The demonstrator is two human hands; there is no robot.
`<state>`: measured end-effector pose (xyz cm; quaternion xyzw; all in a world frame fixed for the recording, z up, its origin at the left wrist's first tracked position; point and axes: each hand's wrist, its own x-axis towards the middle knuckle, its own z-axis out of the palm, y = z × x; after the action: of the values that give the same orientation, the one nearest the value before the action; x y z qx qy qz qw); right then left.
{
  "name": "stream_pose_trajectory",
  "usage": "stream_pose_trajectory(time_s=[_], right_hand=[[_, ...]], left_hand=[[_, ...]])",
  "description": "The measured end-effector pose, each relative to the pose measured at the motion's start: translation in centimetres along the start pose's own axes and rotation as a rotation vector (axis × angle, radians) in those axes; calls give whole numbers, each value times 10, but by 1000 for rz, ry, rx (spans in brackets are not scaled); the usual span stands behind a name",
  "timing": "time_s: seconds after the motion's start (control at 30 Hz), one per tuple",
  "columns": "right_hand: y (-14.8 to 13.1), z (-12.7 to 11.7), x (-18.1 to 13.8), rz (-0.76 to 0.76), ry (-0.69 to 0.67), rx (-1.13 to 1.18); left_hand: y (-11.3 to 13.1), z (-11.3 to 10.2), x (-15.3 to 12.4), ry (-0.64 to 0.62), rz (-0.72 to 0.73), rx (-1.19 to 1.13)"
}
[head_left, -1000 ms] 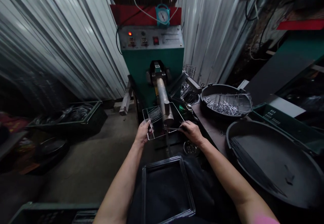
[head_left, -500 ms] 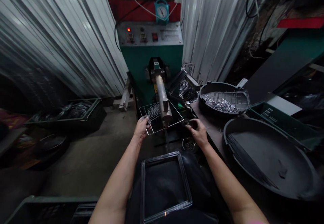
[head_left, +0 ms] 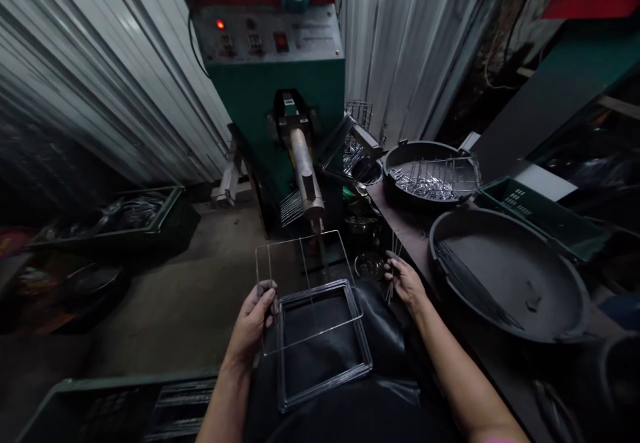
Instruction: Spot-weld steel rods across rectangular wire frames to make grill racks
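My left hand (head_left: 254, 323) grips the left edge of a thin rectangular wire frame (head_left: 334, 236), held above a stack of similar frames (head_left: 361, 353) lying on my lap. My right hand (head_left: 406, 281) is closed on a small bundle of thin straight wires (head_left: 394, 249) pointing upward, beside the bench edge. Ahead stands a green welding machine (head_left: 275, 89) with a metal arm (head_left: 305, 179) reaching toward me; a fan of wires (head_left: 290, 207) rests beside the arm's tip.
A large dark round tray (head_left: 530, 303) with several long wires sits at right. Behind it a second round tray (head_left: 400, 156) holds wire pieces and a grid. A green crate (head_left: 545, 213) stands at far right, another (head_left: 170, 199) on the floor left. Corrugated metal walls enclose the space.
My left hand pulled the wire frame away from the machine arm toward my lap. My right hand left the arm's tip and now holds a bundle of wires. The view tilted downward.
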<state>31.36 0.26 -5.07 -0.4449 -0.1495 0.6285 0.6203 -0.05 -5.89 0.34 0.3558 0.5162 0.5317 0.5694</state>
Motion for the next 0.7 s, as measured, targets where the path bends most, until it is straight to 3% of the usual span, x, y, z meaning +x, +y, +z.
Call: stream_pose_trajectory(time_s=[0.17,0.3,0.47,0.57,0.7], right_hand=[[0,6,-9,19,-43,-3],[8,9,-16,-248,-27,-206],[42,-11,-18,-554,-24,-787],[53,-17,-20,-595,-125,-1025],[23,11,-40,-786,-438,-1092]], left_hand=[[4,-6,-8,68,3,95],[6,-6,-8,63,21,88],[5,-12,-9,27,39,61],[8,-19,-10,48,59,46],[13,-20,-13,56,48,65]])
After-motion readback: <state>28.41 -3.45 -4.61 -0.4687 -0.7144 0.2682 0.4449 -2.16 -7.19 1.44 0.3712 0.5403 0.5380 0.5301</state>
